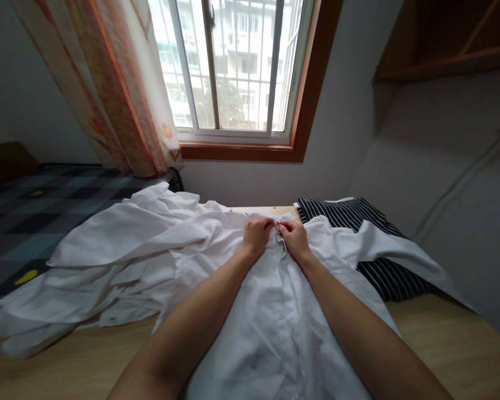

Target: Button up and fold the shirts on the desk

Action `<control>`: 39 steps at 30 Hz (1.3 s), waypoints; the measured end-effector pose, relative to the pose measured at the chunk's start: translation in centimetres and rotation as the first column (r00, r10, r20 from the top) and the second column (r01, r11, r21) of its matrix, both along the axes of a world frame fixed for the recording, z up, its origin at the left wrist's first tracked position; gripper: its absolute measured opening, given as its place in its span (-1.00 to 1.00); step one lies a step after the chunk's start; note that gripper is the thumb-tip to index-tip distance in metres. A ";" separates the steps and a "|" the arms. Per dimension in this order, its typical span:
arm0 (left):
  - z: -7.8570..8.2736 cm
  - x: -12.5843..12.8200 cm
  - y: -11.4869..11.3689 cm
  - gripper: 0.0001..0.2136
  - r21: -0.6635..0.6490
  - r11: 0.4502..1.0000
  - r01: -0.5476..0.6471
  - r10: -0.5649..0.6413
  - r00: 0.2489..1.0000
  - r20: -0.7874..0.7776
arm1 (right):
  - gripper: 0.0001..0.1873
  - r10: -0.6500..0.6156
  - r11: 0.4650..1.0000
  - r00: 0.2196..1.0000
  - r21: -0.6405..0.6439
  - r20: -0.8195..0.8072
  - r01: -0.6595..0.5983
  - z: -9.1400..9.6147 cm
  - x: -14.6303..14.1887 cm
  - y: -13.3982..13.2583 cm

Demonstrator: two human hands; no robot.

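A white button-up shirt point(270, 311) lies spread on the wooden table, its collar end away from me and its front placket running toward me. Both my hands are close together at the top of the placket, just below the collar. My left hand point(258, 232) pinches the shirt's edge from the left. From the right, my right hand point(294, 236) pinches the facing edge, a small gap between the two hands. The fingertips cover whatever button is there. One white sleeve point(400, 250) stretches out to the right.
A heap of white garments point(120, 261) lies at left. Black-and-white striped cloth point(345, 214) lies under the right sleeve. The wooden table point(454, 328) shows at right. Beyond are a checked bed point(79, 205), a curtain point(116, 83), a window point(241, 66) and a wall shelf point(450, 66).
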State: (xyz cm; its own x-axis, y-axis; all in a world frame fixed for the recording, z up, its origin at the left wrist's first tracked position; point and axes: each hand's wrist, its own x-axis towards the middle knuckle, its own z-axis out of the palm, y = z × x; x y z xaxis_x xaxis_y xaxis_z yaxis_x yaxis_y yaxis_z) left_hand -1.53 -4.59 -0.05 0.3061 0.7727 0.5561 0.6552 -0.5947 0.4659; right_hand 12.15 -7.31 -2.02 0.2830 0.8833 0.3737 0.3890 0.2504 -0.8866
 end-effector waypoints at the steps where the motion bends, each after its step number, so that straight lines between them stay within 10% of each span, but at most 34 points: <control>1: 0.0 0.0 0.0 -0.86 -0.030 1.000 0.001 0.000 1.000 0.024 | -0.73 -0.022 1.000 0.999 0.007 0.030 0.022 0.1 -0.1 -0.1; 15: 0.9 0.1 -0.9 -0.93 -0.174 0.981 0.081 -0.025 0.953 0.302 | -0.84 -0.218 0.975 0.875 0.138 0.432 0.175 1.1 -1.2 -1.4; 23: 0.2 0.1 0.0 -0.88 -0.133 0.986 0.100 -0.054 0.948 0.312 | -0.85 -0.149 0.987 0.962 0.092 0.231 0.131 0.5 -0.6 -0.3; 29: 0.5 0.3 -0.8 -0.92 -0.075 0.994 -0.082 0.091 0.989 0.116 | -0.78 -0.207 0.978 0.977 -0.022 0.049 0.208 0.0 0.0 0.6; 33: 0.8 -0.1 -1.1 -0.73 0.091 0.948 -0.306 0.308 0.951 -0.009 | -0.68 -0.457 0.881 0.827 0.040 0.328 0.471 0.2 0.0 0.0; 39: 0.6 -0.7 -0.7 -0.76 -0.113 0.940 -0.322 0.279 0.916 -0.290 | -0.59 -0.224 0.891 0.733 -0.170 0.643 0.421 0.2 -0.5 -0.7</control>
